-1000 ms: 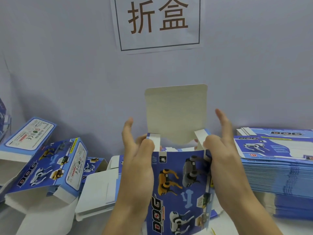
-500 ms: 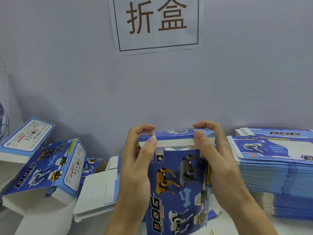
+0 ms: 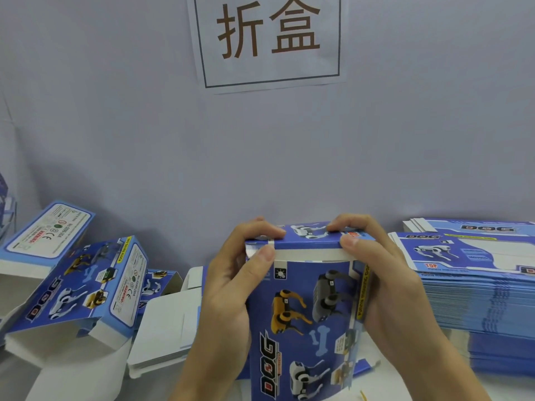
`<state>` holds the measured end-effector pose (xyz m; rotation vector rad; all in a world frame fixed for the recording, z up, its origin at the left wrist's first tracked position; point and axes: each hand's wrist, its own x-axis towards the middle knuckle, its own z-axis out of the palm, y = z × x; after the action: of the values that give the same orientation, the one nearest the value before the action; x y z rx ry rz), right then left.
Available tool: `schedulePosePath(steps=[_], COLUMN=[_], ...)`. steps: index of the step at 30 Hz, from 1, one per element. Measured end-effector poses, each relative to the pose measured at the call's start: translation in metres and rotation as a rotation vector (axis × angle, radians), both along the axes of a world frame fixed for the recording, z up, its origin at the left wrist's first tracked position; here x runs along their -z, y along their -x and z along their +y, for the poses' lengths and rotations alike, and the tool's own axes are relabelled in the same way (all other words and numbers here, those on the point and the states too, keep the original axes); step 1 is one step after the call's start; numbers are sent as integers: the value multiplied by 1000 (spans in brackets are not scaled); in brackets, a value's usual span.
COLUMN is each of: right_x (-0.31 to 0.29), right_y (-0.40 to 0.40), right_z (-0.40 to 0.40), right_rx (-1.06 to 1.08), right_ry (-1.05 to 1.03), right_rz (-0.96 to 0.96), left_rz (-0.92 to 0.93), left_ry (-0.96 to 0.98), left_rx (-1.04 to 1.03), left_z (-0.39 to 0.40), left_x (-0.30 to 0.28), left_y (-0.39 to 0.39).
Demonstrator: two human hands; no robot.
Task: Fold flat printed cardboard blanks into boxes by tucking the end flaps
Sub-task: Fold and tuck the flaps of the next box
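Note:
I hold a blue printed box (image 3: 307,316) upright in front of me, with robot dogs and the word DOG on its front panel. Its top flap (image 3: 311,234) is folded down over the opening, and a white strip of its tuck edge shows along the front. My left hand (image 3: 231,287) grips the box's left top corner, fingers curled over the flap and thumb on the front edge. My right hand (image 3: 385,287) grips the right top corner the same way.
A tall stack of flat blue blanks (image 3: 477,290) lies at the right. Folded boxes (image 3: 84,287) lean in a pile at the left, with white flaps (image 3: 165,331) beside them. A grey wall with a paper sign (image 3: 269,39) stands close behind.
A second ago the top flap stood straight up with both hands at the side tabs. It has since been folded down over the opening, and both hands now press it at the corners.

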<state>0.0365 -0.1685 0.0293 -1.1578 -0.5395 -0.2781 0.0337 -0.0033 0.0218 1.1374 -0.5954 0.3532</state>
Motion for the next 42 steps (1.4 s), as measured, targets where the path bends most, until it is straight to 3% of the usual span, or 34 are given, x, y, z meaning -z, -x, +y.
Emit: schedulePosePath(steps=[8, 15, 20, 27, 35, 42], right_x=[4, 9, 8, 11, 10, 8], right_y=[2, 0, -3, -6, -4, -2], right_z=[-5, -10, -12, -7, -17, -12], right_rx=[-38, -101, -179, -30, -93, -82], right_ry=[-28, 43, -27, -8, 65, -3], right_rz=[90, 1, -45, -26, -72, -39], left_rz=[-22, -48, -80, -122, -118, -111], left_ry=[-75, -102, -134, -93, -178, -159], left_rx=[67, 18, -16, -53, -1, -14], left_z=[15, 16, 13, 10, 9, 12], left_x=[2, 5, 4, 5, 0, -2], left_y=[-2, -5, -5, -5, 0, 0])
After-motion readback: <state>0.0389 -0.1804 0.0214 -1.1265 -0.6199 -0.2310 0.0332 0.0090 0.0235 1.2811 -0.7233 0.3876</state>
